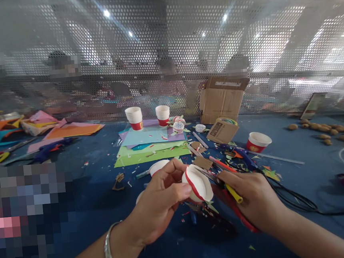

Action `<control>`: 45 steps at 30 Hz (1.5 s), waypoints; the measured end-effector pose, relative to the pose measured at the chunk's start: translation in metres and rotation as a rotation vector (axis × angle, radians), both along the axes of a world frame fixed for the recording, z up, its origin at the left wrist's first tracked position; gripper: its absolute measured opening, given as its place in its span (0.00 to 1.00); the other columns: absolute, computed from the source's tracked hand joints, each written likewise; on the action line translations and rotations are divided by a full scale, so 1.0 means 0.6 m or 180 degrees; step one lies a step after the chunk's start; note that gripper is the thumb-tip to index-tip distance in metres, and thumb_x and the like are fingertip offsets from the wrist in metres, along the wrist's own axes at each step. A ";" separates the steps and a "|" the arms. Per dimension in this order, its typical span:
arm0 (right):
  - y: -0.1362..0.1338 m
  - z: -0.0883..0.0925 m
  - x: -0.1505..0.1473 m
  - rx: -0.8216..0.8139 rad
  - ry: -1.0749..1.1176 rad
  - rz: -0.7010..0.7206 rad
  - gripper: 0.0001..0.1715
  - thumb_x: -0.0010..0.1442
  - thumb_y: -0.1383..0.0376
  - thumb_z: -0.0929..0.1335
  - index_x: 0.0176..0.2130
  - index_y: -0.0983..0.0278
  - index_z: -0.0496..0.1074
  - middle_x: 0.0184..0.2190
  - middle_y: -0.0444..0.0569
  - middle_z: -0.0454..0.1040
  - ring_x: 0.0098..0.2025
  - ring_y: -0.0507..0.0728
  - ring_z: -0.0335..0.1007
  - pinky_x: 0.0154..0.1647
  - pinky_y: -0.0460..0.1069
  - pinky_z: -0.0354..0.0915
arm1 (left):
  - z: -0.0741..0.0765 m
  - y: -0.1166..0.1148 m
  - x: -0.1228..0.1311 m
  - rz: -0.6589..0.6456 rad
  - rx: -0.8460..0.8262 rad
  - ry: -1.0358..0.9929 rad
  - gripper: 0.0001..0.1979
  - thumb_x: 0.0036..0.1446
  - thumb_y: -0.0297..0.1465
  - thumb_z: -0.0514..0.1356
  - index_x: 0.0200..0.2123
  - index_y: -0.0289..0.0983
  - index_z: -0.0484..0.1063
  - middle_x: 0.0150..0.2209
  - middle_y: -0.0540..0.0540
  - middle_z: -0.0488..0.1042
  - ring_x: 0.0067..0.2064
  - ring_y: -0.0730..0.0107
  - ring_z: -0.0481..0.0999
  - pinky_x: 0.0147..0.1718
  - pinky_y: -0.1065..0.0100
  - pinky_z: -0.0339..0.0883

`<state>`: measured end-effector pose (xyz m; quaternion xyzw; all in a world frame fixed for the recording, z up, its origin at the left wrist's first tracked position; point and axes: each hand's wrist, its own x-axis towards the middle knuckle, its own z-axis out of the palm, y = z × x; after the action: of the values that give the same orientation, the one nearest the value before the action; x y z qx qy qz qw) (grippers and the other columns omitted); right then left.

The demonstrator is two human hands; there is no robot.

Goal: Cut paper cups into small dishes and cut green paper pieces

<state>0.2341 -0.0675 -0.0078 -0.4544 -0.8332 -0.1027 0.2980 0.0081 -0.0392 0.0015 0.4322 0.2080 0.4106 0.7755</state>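
Note:
My left hand [163,198] is closed around a small white paper cup with a red band [198,184], held on its side above the blue table [76,201]. My right hand [253,198] grips red and yellow scissors [227,188], their blades touching the cup's rim. A silver bangle [109,251] sits on my left wrist.
Coloured paper sheets [151,147] lie ahead with two red-banded cups [135,118] behind them and another cup [257,141] to the right. A cardboard box [222,100] stands at the back, nuts [334,131] far right, a black cable [302,204] and paper scraps near my hands.

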 end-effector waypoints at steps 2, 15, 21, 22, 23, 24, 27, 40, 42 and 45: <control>0.000 0.001 0.000 -0.0016 0.0002 0.0027 0.16 0.67 0.65 0.62 0.31 0.65 0.74 0.18 0.44 0.72 0.17 0.52 0.64 0.19 0.47 0.56 | 0.000 0.000 0.000 -0.0038 0.0048 0.0026 0.08 0.53 0.24 0.66 0.37 0.37 0.72 0.33 0.51 0.77 0.33 0.78 0.76 0.33 0.79 0.70; 0.001 -0.006 0.005 -0.0046 0.0086 0.0159 0.12 0.66 0.66 0.65 0.32 0.65 0.73 0.18 0.43 0.70 0.17 0.50 0.61 0.21 0.47 0.54 | 0.002 0.001 -0.004 -0.0237 -0.0151 0.0032 0.08 0.53 0.25 0.65 0.38 0.36 0.73 0.34 0.49 0.77 0.32 0.76 0.77 0.33 0.75 0.72; -0.002 -0.006 0.008 -0.0125 0.0052 0.0136 0.10 0.64 0.68 0.65 0.30 0.65 0.72 0.18 0.42 0.67 0.17 0.50 0.58 0.21 0.47 0.52 | 0.011 0.002 -0.008 -0.0329 -0.0324 0.0037 0.09 0.52 0.26 0.66 0.38 0.36 0.73 0.34 0.50 0.76 0.32 0.76 0.76 0.34 0.75 0.73; -0.003 -0.006 0.008 -0.0135 0.0043 0.0126 0.10 0.64 0.69 0.65 0.30 0.64 0.71 0.18 0.41 0.67 0.17 0.50 0.57 0.21 0.48 0.52 | 0.012 0.002 -0.008 -0.0324 -0.0336 0.0050 0.09 0.52 0.26 0.66 0.38 0.36 0.73 0.34 0.49 0.76 0.32 0.76 0.76 0.34 0.74 0.73; -0.003 -0.006 0.008 -0.0135 0.0043 0.0122 0.10 0.64 0.69 0.66 0.29 0.64 0.71 0.18 0.41 0.66 0.17 0.50 0.57 0.21 0.48 0.51 | 0.013 0.003 -0.008 -0.0329 -0.0342 0.0061 0.09 0.52 0.26 0.66 0.38 0.36 0.74 0.34 0.49 0.75 0.32 0.75 0.76 0.34 0.74 0.73; -0.003 -0.006 0.008 -0.0131 0.0044 0.0130 0.10 0.64 0.69 0.66 0.29 0.64 0.70 0.18 0.41 0.66 0.18 0.50 0.56 0.21 0.48 0.51 | 0.013 0.004 -0.009 -0.0333 -0.0347 0.0069 0.09 0.51 0.27 0.67 0.38 0.36 0.74 0.34 0.49 0.75 0.32 0.75 0.76 0.34 0.73 0.73; -0.003 -0.005 0.007 -0.0102 0.0079 0.0182 0.10 0.64 0.69 0.65 0.30 0.65 0.71 0.18 0.41 0.66 0.18 0.50 0.56 0.21 0.48 0.51 | 0.011 0.006 -0.010 -0.0348 -0.0348 0.0081 0.09 0.52 0.28 0.67 0.37 0.35 0.74 0.34 0.49 0.75 0.32 0.75 0.75 0.34 0.74 0.73; -0.007 0.004 0.007 -0.0260 0.0125 0.0105 0.13 0.66 0.67 0.65 0.28 0.63 0.68 0.17 0.41 0.66 0.18 0.50 0.56 0.21 0.47 0.51 | 0.009 0.002 -0.008 -0.0352 -0.0527 -0.0132 0.09 0.57 0.31 0.68 0.41 0.35 0.76 0.34 0.47 0.77 0.31 0.76 0.77 0.33 0.76 0.75; -0.005 0.004 0.005 -0.0250 0.0189 0.0120 0.14 0.66 0.66 0.65 0.28 0.63 0.68 0.17 0.41 0.65 0.17 0.50 0.55 0.20 0.47 0.51 | 0.007 0.002 -0.007 -0.0320 -0.0559 -0.0229 0.08 0.59 0.31 0.67 0.41 0.35 0.77 0.34 0.48 0.78 0.31 0.75 0.78 0.32 0.76 0.75; -0.002 0.003 0.003 -0.0228 0.0245 0.0130 0.15 0.67 0.66 0.65 0.27 0.63 0.67 0.17 0.41 0.65 0.17 0.50 0.54 0.20 0.47 0.51 | 0.003 0.002 -0.005 -0.0340 -0.0565 -0.0304 0.07 0.60 0.30 0.66 0.41 0.35 0.77 0.34 0.47 0.78 0.32 0.75 0.79 0.31 0.76 0.77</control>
<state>0.2356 -0.0685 -0.0059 -0.4513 -0.8333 -0.0493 0.3154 0.0048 -0.0379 0.0032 0.3522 0.1830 0.3689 0.8405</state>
